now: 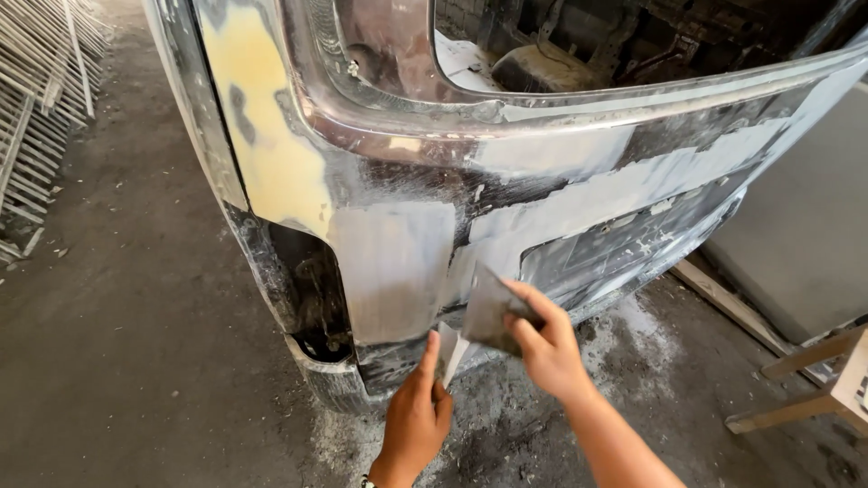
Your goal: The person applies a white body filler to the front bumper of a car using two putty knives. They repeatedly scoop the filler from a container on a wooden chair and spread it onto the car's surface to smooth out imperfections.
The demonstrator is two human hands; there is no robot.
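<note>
Dusty concrete floor (pixel 136 343) fills the left of the frame, with metal racks (pixel 41 99) at upper left. Centre frame stands a stripped car body (pixel 407 199), patched with grey filler. Your right hand (pixel 542 348) pinches a flat spreader (pixel 488 307), its blade tilted against the panel's lower edge so it can lie flush. Your left hand (pixel 420 411), below it, grips a smaller pale scraper (pixel 450 348), fingers closed, kept close by. A wooden stool (pixel 814 380) sits at lower right.
</note>
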